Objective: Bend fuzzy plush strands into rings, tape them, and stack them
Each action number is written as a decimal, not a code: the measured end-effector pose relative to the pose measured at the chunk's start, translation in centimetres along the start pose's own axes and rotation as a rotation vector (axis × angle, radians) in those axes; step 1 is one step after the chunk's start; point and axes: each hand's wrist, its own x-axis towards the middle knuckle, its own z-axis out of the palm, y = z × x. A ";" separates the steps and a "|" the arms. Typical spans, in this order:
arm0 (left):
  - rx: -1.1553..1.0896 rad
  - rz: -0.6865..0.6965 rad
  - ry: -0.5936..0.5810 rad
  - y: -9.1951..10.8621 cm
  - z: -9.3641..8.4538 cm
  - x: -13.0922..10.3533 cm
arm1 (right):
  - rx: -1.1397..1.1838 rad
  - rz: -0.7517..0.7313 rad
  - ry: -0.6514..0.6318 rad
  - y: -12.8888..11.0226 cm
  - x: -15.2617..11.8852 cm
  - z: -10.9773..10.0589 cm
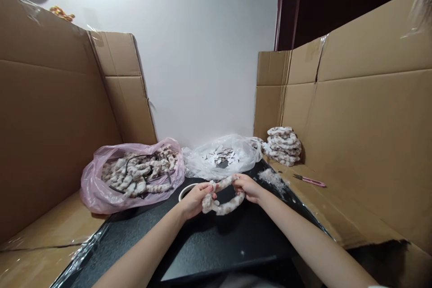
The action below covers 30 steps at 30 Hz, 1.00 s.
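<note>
A fluffy white-and-brown ring (225,208) is held up over the black table (209,252) between my two hands. My left hand (195,200) is closed on the ring's left side, thumb on top. On its upper right side, my right hand (248,187) pinches the same ring. A small white piece shows near the left fingers; I cannot make out what it is. Partly hidden behind my left hand lies a cream-coloured hoop (185,190), perhaps a roll of tape.
A pink plastic bag (92,189) of fluffy strips stands left. Behind my hands, a clear bag (194,164) holds small flat pieces. Stacked fluffy rings (284,146), pink-handled snips (310,181) and loose fluff (272,179) are at right. Cardboard walls (367,121) flank the table.
</note>
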 end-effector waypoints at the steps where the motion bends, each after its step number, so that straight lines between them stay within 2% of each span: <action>1: -0.021 0.007 -0.007 0.0 0.1 0.0 | 0.006 0.001 0.014 0.0 0.2 -0.1; 5: -0.125 0.077 -0.007 0.2 0.0 0.0 | -0.056 0.028 0.022 0.4 0.7 -0.2; 9: -0.192 0.111 0.046 0.4 -0.6 0.3 | -0.135 0.046 -0.049 0.7 0.7 -0.1; 15: -0.070 0.072 0.068 0.3 -1.3 0.8 | -0.138 0.041 -0.174 0.7 0.0 -0.2; 19: 0.007 0.058 0.048 0.0 -1.0 0.7 | -0.133 0.038 -0.106 0.9 0.1 -0.2; 25: 0.033 0.089 0.012 -0.5 -0.8 0.6 | -0.136 -0.215 0.026 0.5 -0.2 0.2; 30: 0.035 0.073 -0.021 -0.5 -0.6 0.4 | -0.208 -0.248 0.027 0.3 -0.5 0.5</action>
